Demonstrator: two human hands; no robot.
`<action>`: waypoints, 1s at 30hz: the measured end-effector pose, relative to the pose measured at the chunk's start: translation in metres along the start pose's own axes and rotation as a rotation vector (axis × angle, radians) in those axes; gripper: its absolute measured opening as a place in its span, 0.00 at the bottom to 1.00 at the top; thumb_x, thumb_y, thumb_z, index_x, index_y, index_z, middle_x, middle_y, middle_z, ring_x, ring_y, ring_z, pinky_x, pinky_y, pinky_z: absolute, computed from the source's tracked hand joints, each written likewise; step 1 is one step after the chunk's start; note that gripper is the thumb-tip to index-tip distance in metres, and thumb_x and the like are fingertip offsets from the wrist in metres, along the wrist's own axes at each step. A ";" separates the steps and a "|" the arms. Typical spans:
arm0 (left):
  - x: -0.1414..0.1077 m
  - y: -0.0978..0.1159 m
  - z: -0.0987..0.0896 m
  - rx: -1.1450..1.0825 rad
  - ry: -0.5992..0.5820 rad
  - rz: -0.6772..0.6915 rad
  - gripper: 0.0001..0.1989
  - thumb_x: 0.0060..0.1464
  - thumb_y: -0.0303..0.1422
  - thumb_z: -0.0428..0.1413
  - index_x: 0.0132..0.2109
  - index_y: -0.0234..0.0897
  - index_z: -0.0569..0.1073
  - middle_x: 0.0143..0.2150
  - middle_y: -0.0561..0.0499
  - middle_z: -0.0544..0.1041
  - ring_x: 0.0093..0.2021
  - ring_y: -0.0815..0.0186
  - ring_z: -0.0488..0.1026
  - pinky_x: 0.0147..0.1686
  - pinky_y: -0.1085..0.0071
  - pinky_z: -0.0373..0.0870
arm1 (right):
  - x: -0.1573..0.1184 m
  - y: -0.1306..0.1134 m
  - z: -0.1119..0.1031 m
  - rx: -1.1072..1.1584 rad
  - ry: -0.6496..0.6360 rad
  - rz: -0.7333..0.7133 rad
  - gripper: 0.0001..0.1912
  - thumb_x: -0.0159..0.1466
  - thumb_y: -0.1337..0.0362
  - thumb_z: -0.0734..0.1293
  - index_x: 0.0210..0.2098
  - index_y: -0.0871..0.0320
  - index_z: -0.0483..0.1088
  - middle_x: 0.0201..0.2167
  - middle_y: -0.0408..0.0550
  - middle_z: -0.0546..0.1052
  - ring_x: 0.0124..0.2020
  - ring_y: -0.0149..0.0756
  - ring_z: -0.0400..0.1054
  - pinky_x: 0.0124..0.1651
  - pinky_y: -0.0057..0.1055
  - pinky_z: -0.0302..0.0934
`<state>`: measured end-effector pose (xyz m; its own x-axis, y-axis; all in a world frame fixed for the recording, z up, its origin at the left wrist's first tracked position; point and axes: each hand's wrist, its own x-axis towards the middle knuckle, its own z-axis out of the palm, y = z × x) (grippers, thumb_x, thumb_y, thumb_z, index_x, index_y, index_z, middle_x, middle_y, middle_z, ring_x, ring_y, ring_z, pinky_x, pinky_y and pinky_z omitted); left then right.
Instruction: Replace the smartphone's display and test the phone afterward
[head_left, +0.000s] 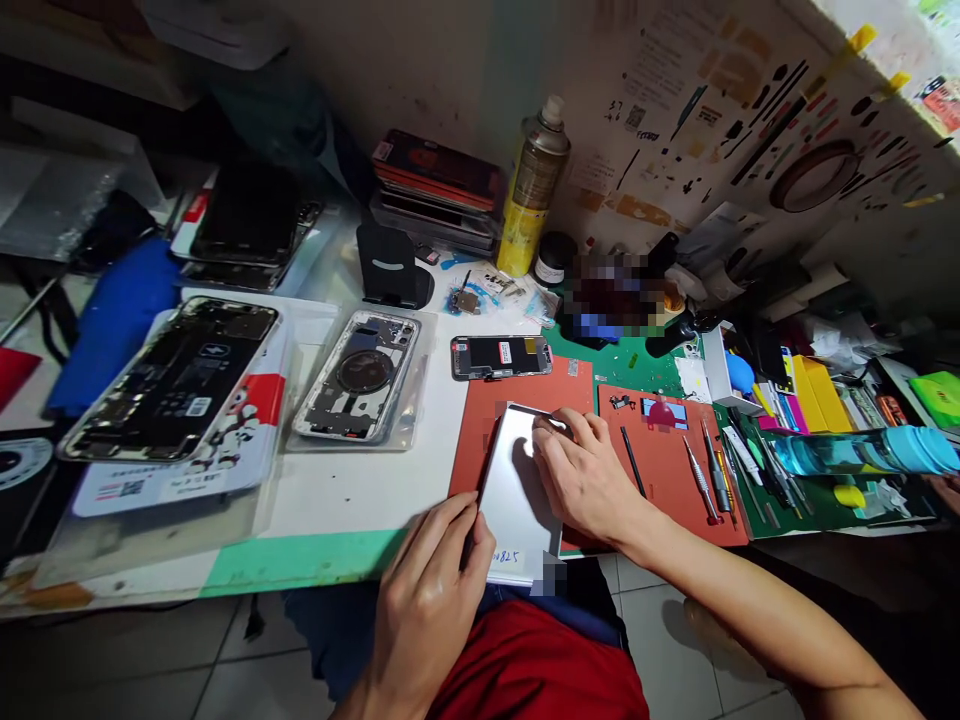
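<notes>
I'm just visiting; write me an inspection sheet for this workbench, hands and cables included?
Surface: white table with reddish mat and green mat; dark specks on the white part.
Work things: pale flat case at the front edge, handwriting at its near end.
Clutter: opened phones to the left, tools to the right, spray can standing behind.
Hands: left hand at the case's left side, right hand at its upper right.
Cables: dark cord end below the table edge.
Surroundings: wall marked; tiled floor.
</notes>
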<state>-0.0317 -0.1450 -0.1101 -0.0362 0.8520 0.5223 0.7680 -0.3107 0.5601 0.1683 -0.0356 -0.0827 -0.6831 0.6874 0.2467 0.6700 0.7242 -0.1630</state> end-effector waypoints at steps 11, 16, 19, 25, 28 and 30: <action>0.002 -0.003 -0.002 0.032 -0.007 0.052 0.08 0.66 0.20 0.58 0.49 0.33 0.76 0.47 0.45 0.82 0.45 0.62 0.81 0.52 0.65 0.74 | 0.001 0.030 -0.011 0.159 0.292 0.316 0.07 0.73 0.71 0.64 0.44 0.53 0.72 0.39 0.51 0.78 0.43 0.44 0.70 0.46 0.42 0.67; 0.002 -0.006 -0.008 0.067 -0.008 0.114 0.07 0.66 0.21 0.59 0.49 0.32 0.77 0.47 0.44 0.83 0.45 0.61 0.82 0.53 0.64 0.73 | 0.001 0.077 -0.016 0.149 0.317 0.403 0.05 0.72 0.69 0.66 0.44 0.55 0.74 0.36 0.51 0.77 0.42 0.45 0.71 0.39 0.37 0.68; 0.002 -0.006 -0.012 0.094 -0.005 0.127 0.06 0.66 0.21 0.60 0.48 0.32 0.77 0.47 0.44 0.83 0.44 0.61 0.82 0.51 0.65 0.74 | 0.005 0.082 -0.003 0.157 0.261 0.367 0.08 0.72 0.71 0.65 0.45 0.56 0.75 0.35 0.51 0.77 0.42 0.43 0.71 0.39 0.35 0.69; 0.003 -0.006 -0.018 0.171 -0.020 0.196 0.07 0.66 0.20 0.59 0.45 0.35 0.78 0.46 0.46 0.85 0.44 0.59 0.83 0.50 0.63 0.73 | 0.014 0.077 0.013 0.152 0.218 0.338 0.11 0.74 0.69 0.63 0.49 0.57 0.77 0.35 0.53 0.76 0.43 0.44 0.68 0.41 0.36 0.70; 0.003 -0.007 -0.019 0.187 -0.026 0.207 0.08 0.66 0.19 0.58 0.43 0.36 0.79 0.46 0.48 0.85 0.44 0.59 0.84 0.50 0.62 0.73 | 0.016 0.078 0.015 0.155 0.207 0.343 0.12 0.75 0.67 0.62 0.48 0.58 0.78 0.34 0.53 0.75 0.42 0.45 0.67 0.42 0.38 0.69; 0.004 -0.007 -0.019 0.178 -0.020 0.204 0.08 0.66 0.19 0.59 0.43 0.36 0.79 0.45 0.48 0.85 0.44 0.59 0.83 0.50 0.63 0.73 | 0.016 0.078 0.015 0.172 0.206 0.360 0.13 0.75 0.66 0.61 0.49 0.58 0.79 0.35 0.54 0.75 0.42 0.45 0.68 0.43 0.39 0.69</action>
<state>-0.0489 -0.1476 -0.1000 0.1422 0.7882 0.5988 0.8586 -0.3992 0.3217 0.2058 0.0325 -0.1056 -0.3310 0.8851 0.3272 0.7848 0.4508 -0.4254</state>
